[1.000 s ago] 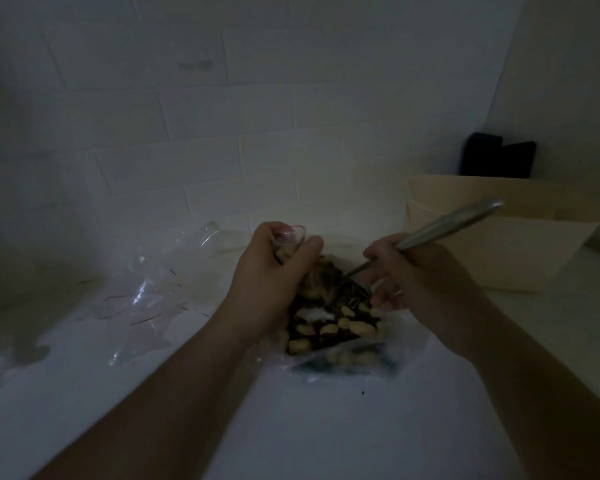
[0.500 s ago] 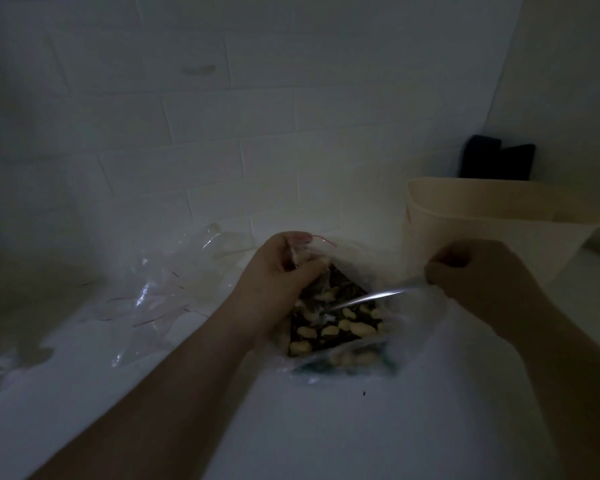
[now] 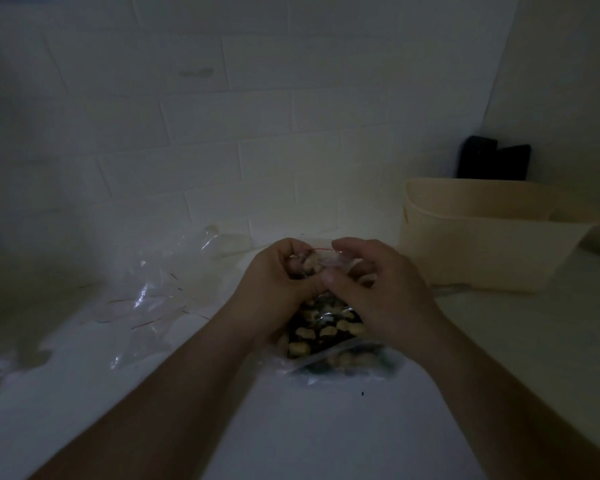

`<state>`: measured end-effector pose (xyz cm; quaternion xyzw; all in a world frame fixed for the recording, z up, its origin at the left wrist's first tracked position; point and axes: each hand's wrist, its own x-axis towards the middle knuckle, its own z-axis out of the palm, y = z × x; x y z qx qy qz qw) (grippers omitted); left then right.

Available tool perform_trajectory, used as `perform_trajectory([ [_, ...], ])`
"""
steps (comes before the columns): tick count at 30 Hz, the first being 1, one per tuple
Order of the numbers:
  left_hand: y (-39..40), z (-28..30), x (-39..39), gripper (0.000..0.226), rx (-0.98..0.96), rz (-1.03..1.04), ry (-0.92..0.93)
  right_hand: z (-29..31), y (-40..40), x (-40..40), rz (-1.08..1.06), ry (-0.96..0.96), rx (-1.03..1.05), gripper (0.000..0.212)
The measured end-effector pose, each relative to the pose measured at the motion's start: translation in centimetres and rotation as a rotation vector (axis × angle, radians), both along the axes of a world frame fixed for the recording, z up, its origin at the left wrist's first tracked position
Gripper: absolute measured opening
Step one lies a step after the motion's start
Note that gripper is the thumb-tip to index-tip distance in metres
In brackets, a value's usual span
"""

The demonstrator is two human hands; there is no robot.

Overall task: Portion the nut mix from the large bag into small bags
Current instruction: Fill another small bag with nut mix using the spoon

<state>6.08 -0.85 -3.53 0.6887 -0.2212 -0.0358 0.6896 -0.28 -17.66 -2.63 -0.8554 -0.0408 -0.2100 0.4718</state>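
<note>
Both left hand (image 3: 284,271) and right hand (image 3: 371,282) pinch small bag (image 3: 321,261); large bag (image 3: 329,341) half hidden beneath

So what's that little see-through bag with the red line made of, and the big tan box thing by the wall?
The small see-through bag with the red strip, held by both hands, looks like thin clear plastic: nuts show through it and it crinkles and glints. The tall beige bin looks matte and stiff, perhaps plastic, perhaps thin wood or card; the dim light leaves that open.
</note>
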Motion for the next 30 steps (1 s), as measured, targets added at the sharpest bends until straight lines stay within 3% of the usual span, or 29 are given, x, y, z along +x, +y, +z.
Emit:
perform_trajectory([
  [3,0.1,-0.1,0.1,0.047,-0.021,-0.012,-0.003,-0.3,-0.1,0.2,-0.031,-0.056,0.093,0.016],
  [5,0.0,-0.3,0.0,0.044,-0.023,-0.032,0.004,-0.3,-0.4,0.2,-0.017,-0.048,0.157,0.019],
  [9,-0.1,-0.4,0.0,0.022,-0.067,-0.042,0.028,-0.4,-0.3,0.5,-0.007,-0.016,0.26,0.005],
  [14,-0.7,-0.1,-0.4,0.012,-0.137,-0.043,0.103,-0.6,-0.6,0.7,-0.06,-0.045,0.345,0.009],
  [17,-0.7,-0.2,-0.4,0.028,-0.131,-0.016,0.076,-0.9,-0.3,0.6,-0.016,0.004,0.357,0.008],
  [20,-0.7,-0.2,-0.6,0.015,-0.145,-0.049,0.098,-0.9,-0.2,0.8,-0.062,-0.033,0.333,0.012],
  [24,-0.8,0.0,-0.7,0.025,-0.131,-0.036,0.065,-1.0,-0.4,1.0,-0.124,-0.057,0.452,0.01],
  [27,-0.7,0.1,-0.7,0.011,-0.156,0.006,0.041,-0.8,-0.3,0.9,-0.114,-0.031,0.451,0.011],
  [30,-0.6,0.1,-0.7,0.006,-0.038,0.05,-0.057,-0.5,-1.1,0.9,-0.144,-0.063,0.441,0.014],
])
